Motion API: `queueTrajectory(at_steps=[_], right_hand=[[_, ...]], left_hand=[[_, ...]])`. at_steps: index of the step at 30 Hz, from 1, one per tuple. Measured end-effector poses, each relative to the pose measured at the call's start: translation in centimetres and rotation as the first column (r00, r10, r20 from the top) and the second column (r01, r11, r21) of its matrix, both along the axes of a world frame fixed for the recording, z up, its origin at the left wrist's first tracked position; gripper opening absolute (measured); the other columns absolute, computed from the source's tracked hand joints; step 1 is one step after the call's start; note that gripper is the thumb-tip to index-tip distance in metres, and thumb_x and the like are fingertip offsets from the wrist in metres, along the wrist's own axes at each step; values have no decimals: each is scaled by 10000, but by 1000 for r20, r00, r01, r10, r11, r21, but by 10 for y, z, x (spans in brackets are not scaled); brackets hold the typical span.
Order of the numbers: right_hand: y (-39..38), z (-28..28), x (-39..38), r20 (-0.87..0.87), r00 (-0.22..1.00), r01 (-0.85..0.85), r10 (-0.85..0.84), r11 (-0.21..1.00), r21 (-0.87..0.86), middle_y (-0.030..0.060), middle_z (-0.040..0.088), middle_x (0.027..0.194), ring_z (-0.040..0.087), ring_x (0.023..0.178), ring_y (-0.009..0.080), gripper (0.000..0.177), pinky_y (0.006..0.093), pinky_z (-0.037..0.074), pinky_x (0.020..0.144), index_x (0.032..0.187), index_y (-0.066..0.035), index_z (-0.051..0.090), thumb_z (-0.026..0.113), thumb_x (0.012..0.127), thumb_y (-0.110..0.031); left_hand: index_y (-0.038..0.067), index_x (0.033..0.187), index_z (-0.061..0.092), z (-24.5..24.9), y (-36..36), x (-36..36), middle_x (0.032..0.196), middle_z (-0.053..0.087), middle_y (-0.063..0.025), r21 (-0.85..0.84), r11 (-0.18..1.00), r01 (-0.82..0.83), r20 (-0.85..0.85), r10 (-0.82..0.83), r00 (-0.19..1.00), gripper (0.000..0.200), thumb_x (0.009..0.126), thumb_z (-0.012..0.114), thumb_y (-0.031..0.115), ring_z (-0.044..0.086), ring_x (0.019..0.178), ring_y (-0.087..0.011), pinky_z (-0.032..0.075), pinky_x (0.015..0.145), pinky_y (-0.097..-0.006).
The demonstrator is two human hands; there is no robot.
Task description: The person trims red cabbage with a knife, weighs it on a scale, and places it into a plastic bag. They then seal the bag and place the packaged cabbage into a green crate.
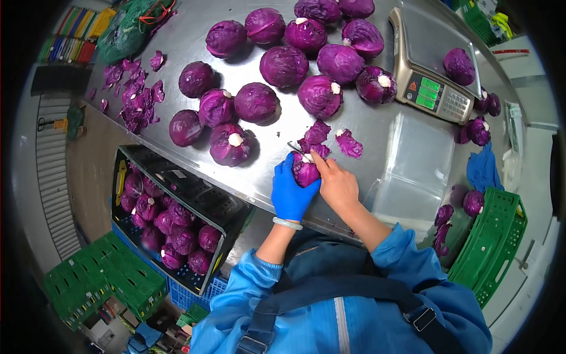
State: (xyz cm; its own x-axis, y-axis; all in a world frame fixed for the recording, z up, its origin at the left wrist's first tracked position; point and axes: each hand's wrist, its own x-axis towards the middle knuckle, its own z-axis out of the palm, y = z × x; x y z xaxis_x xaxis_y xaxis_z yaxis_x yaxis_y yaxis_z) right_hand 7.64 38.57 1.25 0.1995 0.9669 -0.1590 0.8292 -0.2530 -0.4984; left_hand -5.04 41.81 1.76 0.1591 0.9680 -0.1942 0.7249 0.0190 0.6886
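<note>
My left hand (290, 192), in a blue glove, is wrapped round a small red cabbage (305, 171) at the table's near edge. My bare right hand (337, 182) is bent over the same cabbage, its fingertips on the top by the pale stem. A thin dark piece, perhaps a blade, shows beside the stem; what the right fingers grip is too small to tell. Torn purple leaves (316, 133) lie just beyond the cabbage, and another leaf (349, 144) is to the right. Several whole cabbages (283, 66) stand farther back on the metal table (177, 154).
A scale (433, 82) with a cabbage on it stands at the back right, near plastic bags (410, 171). Leaf scraps (138, 100) and a green net bag (127, 35) are at left. A black crate (168, 227) of cabbages is below; a green crate (489, 245) is at right.
</note>
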Motion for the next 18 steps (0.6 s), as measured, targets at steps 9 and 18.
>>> queueTrajectory(at_steps=[9, 18], right_hand=[[12, -13, 22, -331, 918, 192, -220, 974, -116, 210, 660, 778, 648, 741, 391, 342, 441, 483, 636, 970, -5, 630, 669, 855, -325], [1, -22, -1, -460, 884, 187, -81, 964, 189, 97, 628, 625, 606, 582, 188, 248, 372, 454, 561, 849, -5, 629, 664, 859, -250]], left_hand=[[31, 1342, 385, -17, -23, -28, 1256, 490, -179, 58, 998, 14, 197, -26, 980, 917, 618, 887, 284, 555, 1117, -324, 474, 949, -402], [-10, 1325, 420, -48, -5, -56, 1245, 541, -147, -529, 841, -113, 513, 423, 747, 752, 732, 825, 210, 547, 1125, -225, 452, 981, -336]])
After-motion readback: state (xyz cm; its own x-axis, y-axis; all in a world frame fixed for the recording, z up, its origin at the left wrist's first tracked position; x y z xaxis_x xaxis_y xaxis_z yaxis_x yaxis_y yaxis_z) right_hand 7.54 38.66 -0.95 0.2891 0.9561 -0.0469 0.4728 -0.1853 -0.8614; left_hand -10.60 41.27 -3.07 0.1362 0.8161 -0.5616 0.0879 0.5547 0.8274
